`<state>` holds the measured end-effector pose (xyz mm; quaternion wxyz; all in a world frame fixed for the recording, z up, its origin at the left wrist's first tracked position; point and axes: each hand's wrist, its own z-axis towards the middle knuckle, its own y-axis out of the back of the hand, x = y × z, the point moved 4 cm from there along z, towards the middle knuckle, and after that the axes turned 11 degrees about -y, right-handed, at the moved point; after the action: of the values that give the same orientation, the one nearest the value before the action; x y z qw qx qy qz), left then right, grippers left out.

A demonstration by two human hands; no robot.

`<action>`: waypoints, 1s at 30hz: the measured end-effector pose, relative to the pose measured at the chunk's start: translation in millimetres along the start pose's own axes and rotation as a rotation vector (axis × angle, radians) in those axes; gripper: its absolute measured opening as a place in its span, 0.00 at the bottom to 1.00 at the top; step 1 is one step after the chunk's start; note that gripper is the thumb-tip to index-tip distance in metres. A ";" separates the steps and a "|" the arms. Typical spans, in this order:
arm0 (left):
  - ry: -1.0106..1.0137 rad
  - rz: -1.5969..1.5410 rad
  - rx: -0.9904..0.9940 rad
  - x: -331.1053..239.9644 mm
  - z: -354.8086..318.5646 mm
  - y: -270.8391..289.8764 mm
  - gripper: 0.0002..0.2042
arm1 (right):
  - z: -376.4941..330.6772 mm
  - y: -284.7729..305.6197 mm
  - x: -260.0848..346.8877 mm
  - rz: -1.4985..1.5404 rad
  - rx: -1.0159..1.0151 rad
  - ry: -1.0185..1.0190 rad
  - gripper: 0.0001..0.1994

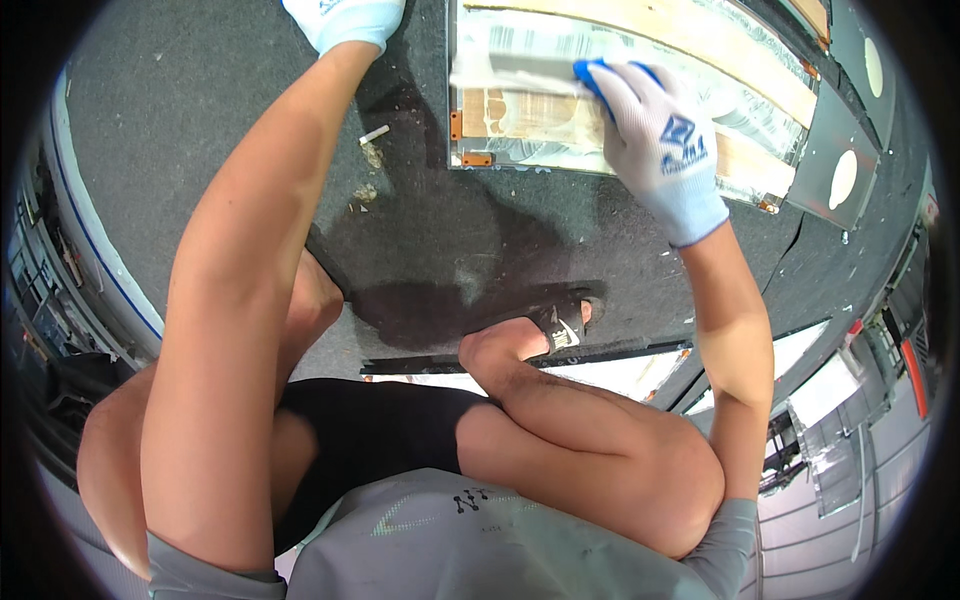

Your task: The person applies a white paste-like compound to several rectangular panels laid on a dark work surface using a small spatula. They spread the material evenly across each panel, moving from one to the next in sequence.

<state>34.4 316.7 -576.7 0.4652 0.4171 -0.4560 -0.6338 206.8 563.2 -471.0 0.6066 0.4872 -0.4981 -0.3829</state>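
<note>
My right hand point(655, 140), in a white knitted glove with blue fingertips, is closed on a flat, wide scraper point(530, 68). The blade is grey, with white paste along its near edge. It lies over a rectangular panel point(540, 125) with pale wooden strips and smeared white paste between them. Orange pieces point(478, 159) sit at the panel's corners. My left hand point(350, 18), gloved in the same white, reaches to the top edge of the picture, left of the panel. Its fingers are cut off from view.
Dark grey matting point(430, 230) covers the floor. A small white stick point(374, 134) and crumbs lie left of the panel. A dark plate with pale ovals point(843, 180) adjoins the panel's right side. Another white-surfaced panel point(630, 372) lies close by my feet.
</note>
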 end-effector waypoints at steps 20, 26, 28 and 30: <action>-0.017 0.032 -0.010 0.7 0.4 -1.3 0.32 | 15.8 5.6 -43.7 0.099 0.000 -0.184 0.07; -0.012 0.025 0.006 1.4 0.0 -3.0 0.31 | -36.2 13.3 -14.7 0.058 0.076 -0.083 0.18; -0.013 0.051 0.047 4.8 -1.7 -10.0 0.32 | -43.8 28.5 -8.6 0.034 0.031 -0.113 0.18; -0.007 0.069 0.054 10.2 -2.0 -19.3 0.33 | -47.1 37.3 1.5 0.065 -0.027 -0.180 0.18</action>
<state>30.1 309.3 -596.8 0.4738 0.4112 -0.4886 -0.6064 252.3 580.3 -435.7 0.5780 0.4261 -0.5609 -0.4120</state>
